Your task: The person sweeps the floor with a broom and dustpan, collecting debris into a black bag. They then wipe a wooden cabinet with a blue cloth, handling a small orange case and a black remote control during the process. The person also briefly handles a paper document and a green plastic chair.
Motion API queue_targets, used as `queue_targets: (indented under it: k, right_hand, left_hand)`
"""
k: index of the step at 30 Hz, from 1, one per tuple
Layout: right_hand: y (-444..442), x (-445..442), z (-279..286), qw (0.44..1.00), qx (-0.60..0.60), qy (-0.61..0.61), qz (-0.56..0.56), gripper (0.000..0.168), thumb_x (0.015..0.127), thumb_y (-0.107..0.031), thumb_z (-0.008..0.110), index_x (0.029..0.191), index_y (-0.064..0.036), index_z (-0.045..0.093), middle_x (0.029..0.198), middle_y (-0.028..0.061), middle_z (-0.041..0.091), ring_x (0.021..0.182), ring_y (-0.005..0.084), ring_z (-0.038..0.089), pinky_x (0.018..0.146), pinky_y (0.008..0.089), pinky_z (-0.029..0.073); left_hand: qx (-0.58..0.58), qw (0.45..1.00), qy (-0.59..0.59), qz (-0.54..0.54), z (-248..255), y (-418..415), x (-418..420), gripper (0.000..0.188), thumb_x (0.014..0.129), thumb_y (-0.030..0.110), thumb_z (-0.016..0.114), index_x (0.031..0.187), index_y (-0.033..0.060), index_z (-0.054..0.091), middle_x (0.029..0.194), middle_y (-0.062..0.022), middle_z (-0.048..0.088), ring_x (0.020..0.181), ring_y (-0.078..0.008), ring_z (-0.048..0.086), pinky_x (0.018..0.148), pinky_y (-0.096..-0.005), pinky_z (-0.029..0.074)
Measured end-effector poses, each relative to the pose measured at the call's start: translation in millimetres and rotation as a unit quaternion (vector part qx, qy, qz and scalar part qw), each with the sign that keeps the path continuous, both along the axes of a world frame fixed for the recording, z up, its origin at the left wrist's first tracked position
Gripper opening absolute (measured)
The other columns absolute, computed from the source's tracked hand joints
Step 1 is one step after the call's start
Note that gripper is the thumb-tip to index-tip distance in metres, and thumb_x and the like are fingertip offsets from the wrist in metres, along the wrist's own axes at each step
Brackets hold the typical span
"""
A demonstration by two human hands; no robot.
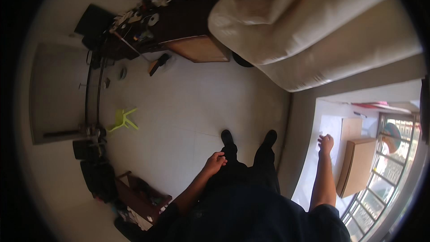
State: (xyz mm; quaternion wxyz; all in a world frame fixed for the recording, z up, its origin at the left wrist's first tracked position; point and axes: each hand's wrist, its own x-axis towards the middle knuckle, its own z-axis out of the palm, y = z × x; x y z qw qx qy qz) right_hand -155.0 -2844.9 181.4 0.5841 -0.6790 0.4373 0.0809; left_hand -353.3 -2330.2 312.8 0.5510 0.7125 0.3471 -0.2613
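Observation:
My left hand (215, 163) hangs in front of my thigh, fingers loosely bent, with nothing seen in it. Over the white windowsill (306, 181) is my right hand (326, 143), its fingers slightly spread and holding nothing visible. It is above or against a white sheet (331, 126); contact cannot be told. Just beyond lies a flat brown cardboard piece (351, 128). A closed cardboard box (357, 166) sits beside my right forearm, against the window side. A dark pen or marker (360, 114) rests farther along the sill.
A barred window (386, 178) borders the sill at right. A beige curtain (289, 33) hangs ahead. Across the tiled floor (188, 104) stand a small lime-green chair (122, 119), a broom head (159, 64), a cluttered dark cabinet (183, 20) and a brown wooden rack (141, 196).

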Motion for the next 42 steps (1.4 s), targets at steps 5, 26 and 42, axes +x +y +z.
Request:
queue_targets:
  k: [5,26,42]
  right_hand:
    - [145.7,-60.1,13.7,0.965,0.013,-0.01,0.262,0.023,0.093,-0.009,0.044,0.108,0.003,0.055,0.079,0.0131,0.067,0.061,0.0174,0.063,0.051,0.0284,0.049]
    - [523.5,3.9,16.1,0.709,-0.161,0.127,0.675,0.024,0.084,-0.016,0.05,0.073,-0.004,0.068,0.065,0.0062,0.069,0.055,0.0176,0.066,0.055,0.0326,0.054]
    - [847.3,248.5,-56.9,0.486,-0.224,-0.05,0.843,0.027,0.079,-0.018,0.05,0.062,-0.005,0.067,0.054,0.0097,0.062,0.045,0.0196,0.059,0.048,0.0336,0.05]
  left_hand:
    - [-0.044,0.998,-0.017,0.048,-23.6,37.5,-42.9,0.033,0.097,0.019,0.052,0.122,-0.0017,0.049,0.093,-0.0116,0.068,0.08,-0.0164,0.066,0.076,-0.0303,0.053]
    - [-0.011,0.927,-0.142,0.347,-29.0,480.6,-48.8,0.033,0.097,0.021,0.053,0.125,0.0041,0.05,0.092,-0.0099,0.068,0.079,-0.0134,0.064,0.068,-0.0274,0.05]
    - [0.075,0.912,-0.003,0.403,-128.6,573.8,-154.7,0.015,0.091,0.015,0.055,0.101,0.0054,0.058,0.078,-0.009,0.066,0.068,-0.0163,0.063,0.058,-0.0284,0.049]
